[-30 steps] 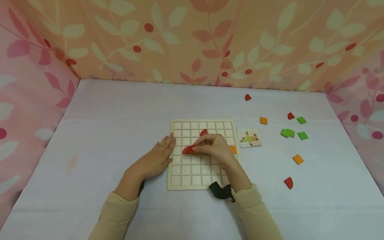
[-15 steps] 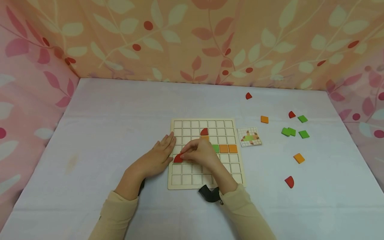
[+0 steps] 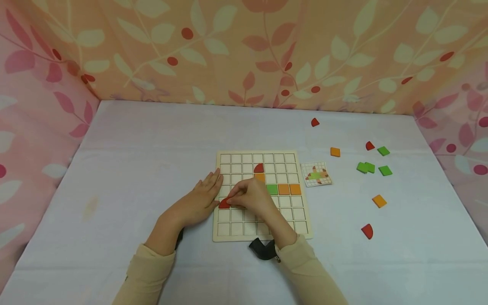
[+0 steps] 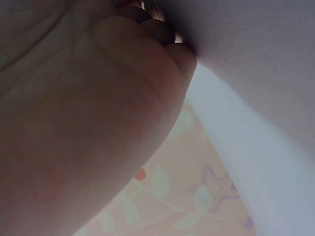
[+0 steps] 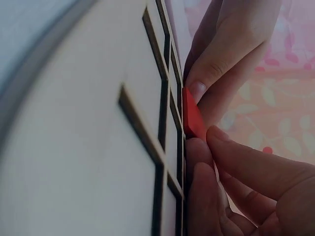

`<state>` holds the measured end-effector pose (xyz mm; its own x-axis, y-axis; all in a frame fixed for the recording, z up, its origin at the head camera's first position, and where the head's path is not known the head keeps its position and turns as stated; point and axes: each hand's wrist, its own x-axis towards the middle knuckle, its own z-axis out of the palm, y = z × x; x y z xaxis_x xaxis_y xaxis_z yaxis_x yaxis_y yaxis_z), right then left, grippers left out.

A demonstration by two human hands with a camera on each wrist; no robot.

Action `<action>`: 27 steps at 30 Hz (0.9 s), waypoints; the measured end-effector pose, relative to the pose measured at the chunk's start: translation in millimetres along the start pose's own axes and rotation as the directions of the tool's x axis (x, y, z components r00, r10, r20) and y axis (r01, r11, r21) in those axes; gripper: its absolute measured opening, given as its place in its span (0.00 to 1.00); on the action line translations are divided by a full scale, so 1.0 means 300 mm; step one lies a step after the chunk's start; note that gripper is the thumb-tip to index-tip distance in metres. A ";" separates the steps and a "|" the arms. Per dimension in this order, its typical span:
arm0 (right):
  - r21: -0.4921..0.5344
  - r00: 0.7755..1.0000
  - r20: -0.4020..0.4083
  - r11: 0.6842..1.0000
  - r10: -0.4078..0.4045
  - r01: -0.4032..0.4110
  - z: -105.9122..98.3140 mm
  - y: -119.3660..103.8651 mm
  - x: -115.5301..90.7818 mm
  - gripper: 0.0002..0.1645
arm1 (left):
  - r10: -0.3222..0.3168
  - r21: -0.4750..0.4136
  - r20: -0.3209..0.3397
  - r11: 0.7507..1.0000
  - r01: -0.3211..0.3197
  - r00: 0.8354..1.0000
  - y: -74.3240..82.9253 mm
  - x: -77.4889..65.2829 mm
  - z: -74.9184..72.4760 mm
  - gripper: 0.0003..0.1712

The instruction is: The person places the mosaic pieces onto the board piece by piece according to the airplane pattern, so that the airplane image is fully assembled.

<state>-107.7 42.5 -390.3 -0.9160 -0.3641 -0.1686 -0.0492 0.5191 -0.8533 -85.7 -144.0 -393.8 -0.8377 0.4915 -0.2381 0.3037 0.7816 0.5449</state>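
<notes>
A pale wooden grid board (image 3: 249, 228) lies on the white table. My right hand (image 3: 253, 197) pinches a red quarter-round tile (image 3: 224, 204) by its right side, over a square at the board's left edge; the right wrist view shows the red tile (image 5: 193, 115) between thumb and fingertips, close against the board. My left hand (image 3: 198, 199) lies flat with straight fingers touching the board's left edge. On the board are another red tile (image 3: 259, 168), an orange tile (image 3: 259, 176), a green tile (image 3: 272, 189) and two orange tiles (image 3: 289, 189). My right hand hides some squares.
Right of the board lies a small pattern card (image 3: 316, 174). Loose tiles are spread beyond it: several green tiles (image 3: 385, 170), orange tiles (image 3: 379, 201) and red tiles (image 3: 367, 231). A patterned curtain (image 3: 244, 55) borders the table at the back and sides.
My right hand has moved left and toward me with the red tile, from the middle row to the leftmost column one row lower. My left hand stays in place.
</notes>
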 end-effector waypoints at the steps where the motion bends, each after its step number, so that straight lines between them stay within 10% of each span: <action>1: -0.002 1.000 -0.003 1.000 -0.001 0.001 0.000 0.000 -0.001 0.04 | 0.002 -0.001 -0.001 1.000 -0.002 1.000 0.000 0.001 0.001 0.37; 27: 0.354 0.995 0.043 0.930 0.095 -0.104 -0.154 0.093 -0.076 0.11 | -0.011 -0.004 0.000 1.000 0.011 1.000 -0.001 0.002 0.006 0.38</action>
<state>-106.5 101.0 -387.5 -0.8986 -0.3460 -0.2697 0.1901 0.2469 -0.9502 -85.4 -143.0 -395.6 -0.8407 0.4834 -0.2440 0.2930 0.7850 0.5458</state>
